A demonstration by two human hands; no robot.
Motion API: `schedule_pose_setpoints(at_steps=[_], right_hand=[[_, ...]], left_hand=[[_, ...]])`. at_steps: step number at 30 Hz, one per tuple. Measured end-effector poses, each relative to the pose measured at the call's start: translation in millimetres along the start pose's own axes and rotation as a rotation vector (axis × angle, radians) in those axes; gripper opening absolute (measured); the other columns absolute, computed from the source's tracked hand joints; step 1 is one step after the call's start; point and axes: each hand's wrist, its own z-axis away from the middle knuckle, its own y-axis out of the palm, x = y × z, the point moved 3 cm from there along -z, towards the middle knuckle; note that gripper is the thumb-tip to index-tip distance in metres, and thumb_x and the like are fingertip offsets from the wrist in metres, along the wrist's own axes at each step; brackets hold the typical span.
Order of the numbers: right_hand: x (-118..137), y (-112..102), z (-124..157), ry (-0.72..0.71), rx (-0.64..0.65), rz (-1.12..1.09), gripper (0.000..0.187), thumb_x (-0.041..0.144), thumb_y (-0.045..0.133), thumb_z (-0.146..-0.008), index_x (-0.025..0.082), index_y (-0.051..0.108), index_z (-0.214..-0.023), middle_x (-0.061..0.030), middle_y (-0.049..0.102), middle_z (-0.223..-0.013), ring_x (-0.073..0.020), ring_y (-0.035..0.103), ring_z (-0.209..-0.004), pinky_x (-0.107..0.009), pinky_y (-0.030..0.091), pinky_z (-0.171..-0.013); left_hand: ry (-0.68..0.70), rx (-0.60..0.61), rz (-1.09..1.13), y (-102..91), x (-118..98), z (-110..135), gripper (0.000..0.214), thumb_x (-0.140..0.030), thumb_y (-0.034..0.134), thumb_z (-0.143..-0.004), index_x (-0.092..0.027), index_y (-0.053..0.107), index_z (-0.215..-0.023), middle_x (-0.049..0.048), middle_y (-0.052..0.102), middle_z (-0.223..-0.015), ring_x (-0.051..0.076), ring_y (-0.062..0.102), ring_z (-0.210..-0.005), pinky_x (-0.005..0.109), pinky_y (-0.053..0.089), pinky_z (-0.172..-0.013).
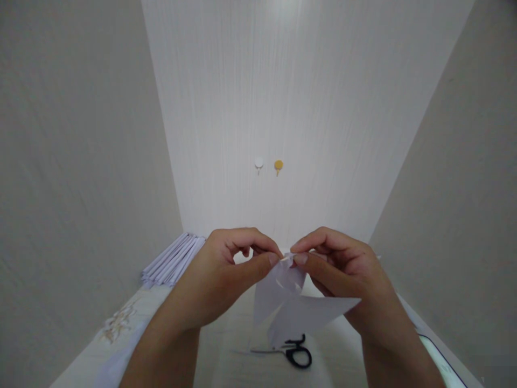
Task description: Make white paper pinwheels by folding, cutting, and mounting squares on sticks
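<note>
In the head view, a piece of white paper (297, 318) hangs from my fingertips, with pointed flaps spreading downward and to the right. My left hand (234, 269) pinches its top edge between thumb and index finger. Close beside it, my right hand (345, 264) pinches the same edge from the other side. A thin pale strip shows between the two pinches; whether it is part of the paper I cannot tell. Below the paper lie scissors (299, 357) with black handles, their blades pointing left.
A stack of folded white papers (173, 261) leans by the left wall. Beige flower patterns (119, 322) mark the table at left. A screen-like device (440, 358) lies at the lower right. On the back wall are a white hook (259, 163) and a yellow hook (278, 165).
</note>
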Motion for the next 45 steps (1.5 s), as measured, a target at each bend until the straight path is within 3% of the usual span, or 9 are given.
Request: schedule_pose_setpoints(at_steps=[14, 28, 34, 45], right_hand=[[5.8, -3.8, 0.3, -0.011, 0.002, 0.2, 0.008, 0.028, 0.078, -0.084, 0.021, 0.077, -0.082, 0.0059, 0.051, -0.051, -0.0043, 0.035, -0.044, -0.016, 0.023, -0.039], [5.2, -10.2, 0.2, -0.04, -0.029, 0.405, 0.01, 0.032, 0.075, -0.086, 0.023, 0.075, -0.085, 0.0055, 0.053, -0.051, -0.0071, 0.044, -0.044, -0.018, 0.03, -0.04], [5.5, -10.5, 0.1, -0.065, -0.004, 0.381, 0.01, 0.032, 0.075, -0.086, 0.022, 0.075, -0.085, 0.0051, 0.056, -0.052, -0.0074, 0.049, -0.044, -0.018, 0.033, -0.04], [3.6, -12.3, -0.4, -0.112, -0.125, 0.327, 0.012, 0.031, 0.077, -0.082, 0.019, 0.075, -0.084, 0.0039, 0.057, -0.051, -0.0084, 0.049, -0.042, -0.019, 0.034, -0.039]], left_hand=[[-0.019, 0.016, 0.02, -0.6, 1.1, 0.6, 0.01, -0.025, 0.069, -0.083, -0.02, 0.077, -0.079, 0.0016, 0.07, -0.075, 0.016, 0.059, -0.072, 0.027, 0.044, -0.065], [-0.019, 0.058, 0.074, 0.4, 0.0, -0.4, 0.008, -0.023, 0.071, -0.083, -0.019, 0.077, -0.079, 0.0004, 0.069, -0.073, 0.014, 0.058, -0.071, 0.025, 0.044, -0.065], [-0.033, 0.07, 0.109, -0.2, 0.8, -0.4, 0.008, -0.026, 0.074, -0.083, -0.019, 0.078, -0.081, 0.0011, 0.071, -0.075, 0.014, 0.059, -0.071, 0.025, 0.045, -0.065], [-0.056, -0.015, 0.16, -4.1, 9.0, 1.8, 0.012, -0.021, 0.077, -0.078, -0.02, 0.079, -0.09, 0.003, 0.074, -0.081, 0.015, 0.063, -0.076, 0.025, 0.049, -0.068]])
